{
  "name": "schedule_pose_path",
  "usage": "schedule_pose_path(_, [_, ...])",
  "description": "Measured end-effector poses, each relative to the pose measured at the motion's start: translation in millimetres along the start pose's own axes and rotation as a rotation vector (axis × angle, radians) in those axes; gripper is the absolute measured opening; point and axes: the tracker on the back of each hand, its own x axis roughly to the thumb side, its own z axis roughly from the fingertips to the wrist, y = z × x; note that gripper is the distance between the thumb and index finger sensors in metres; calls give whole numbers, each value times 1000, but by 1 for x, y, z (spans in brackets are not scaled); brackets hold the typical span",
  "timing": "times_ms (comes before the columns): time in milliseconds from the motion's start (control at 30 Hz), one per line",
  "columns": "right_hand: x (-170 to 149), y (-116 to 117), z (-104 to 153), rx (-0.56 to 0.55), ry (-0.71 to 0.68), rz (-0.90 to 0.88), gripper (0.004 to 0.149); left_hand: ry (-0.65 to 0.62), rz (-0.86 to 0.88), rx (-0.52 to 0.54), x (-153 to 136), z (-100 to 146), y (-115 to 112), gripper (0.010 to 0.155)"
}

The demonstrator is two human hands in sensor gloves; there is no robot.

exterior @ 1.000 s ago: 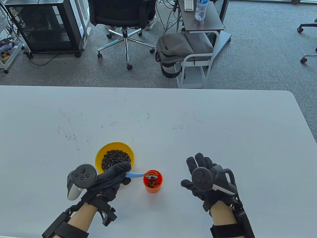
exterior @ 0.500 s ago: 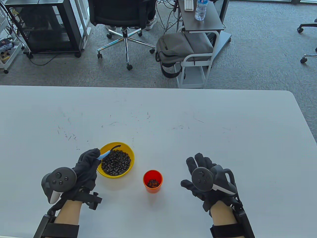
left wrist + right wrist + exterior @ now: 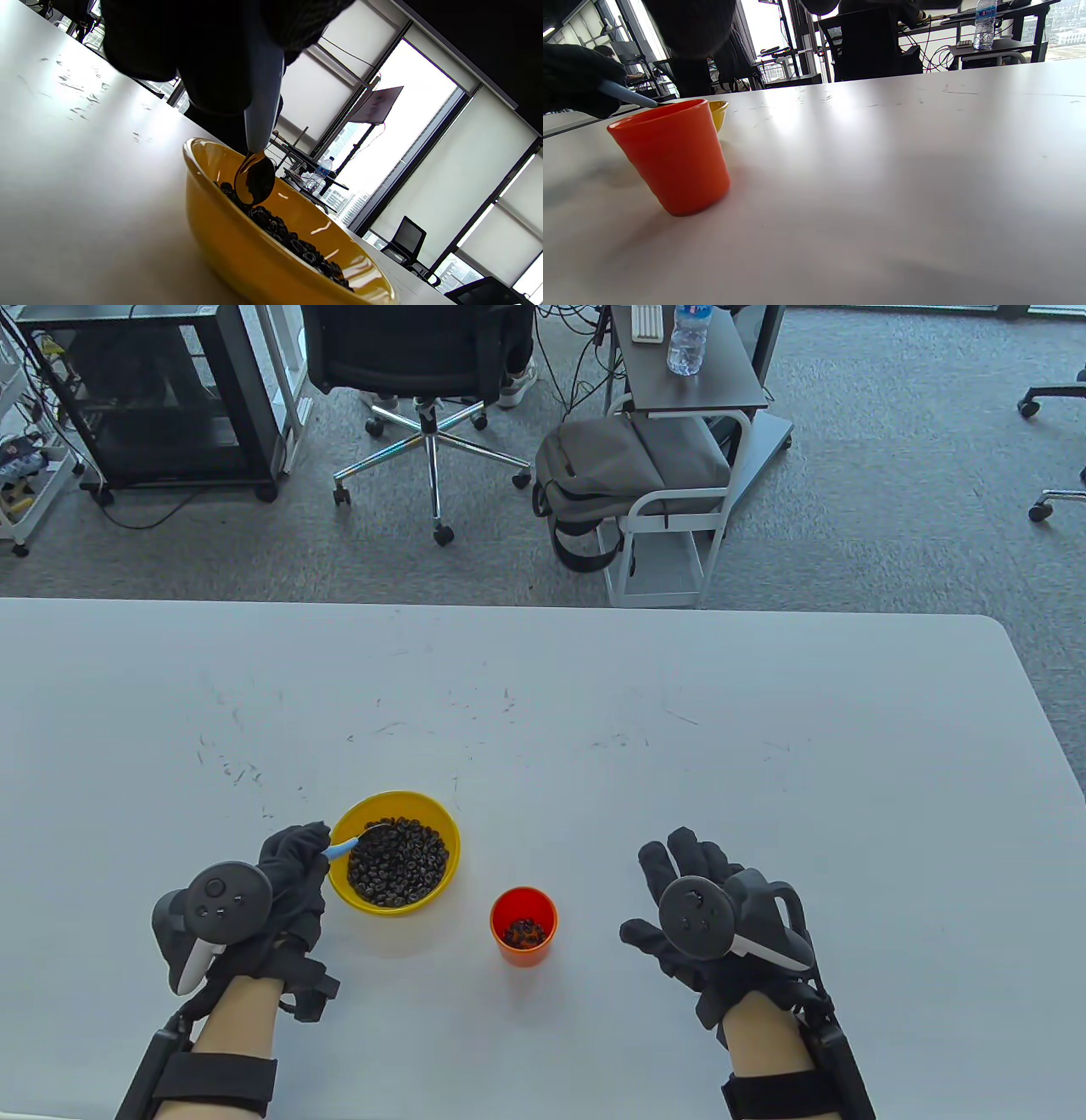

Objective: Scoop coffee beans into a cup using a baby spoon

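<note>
A yellow bowl [image 3: 444, 827] of coffee beans [image 3: 399, 861] stands on the table, left of centre. My left hand [image 3: 293, 857] grips the blue handle of a baby spoon [image 3: 344, 847]. The spoon's metal tip [image 3: 254, 180] dips into the beans at the bowl's left edge [image 3: 212, 203]. An orange cup [image 3: 524, 954] stands to the right of the bowl with a few beans at its bottom; it also shows in the right wrist view [image 3: 672, 154]. My right hand [image 3: 679, 882] rests flat on the table, right of the cup, holding nothing.
The white table [image 3: 764, 729] stretches wide behind and to the right of the bowl and cup. Beyond its far edge are an office chair [image 3: 424, 373], a grey backpack [image 3: 611, 466] and a small cart with a water bottle [image 3: 687, 339].
My left hand carried the spoon from over the orange cup back left to the bowl, then lowered its tip into the beans. My right hand has not moved.
</note>
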Motion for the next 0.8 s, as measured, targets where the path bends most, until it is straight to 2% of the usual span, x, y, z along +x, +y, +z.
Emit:
schedule_pose_path(167, [0, 0, 0, 0, 0, 0, 84, 31, 3, -20, -4, -1, -3, 44])
schedule_pose_path(633, [0, 0, 0, 15, 3, -6, 83, 248, 162, -82, -24, -1, -9, 45])
schedule_pose_path(800, [0, 0, 0, 19, 2, -7, 83, 272, 167, -97, -26, -1, -10, 45])
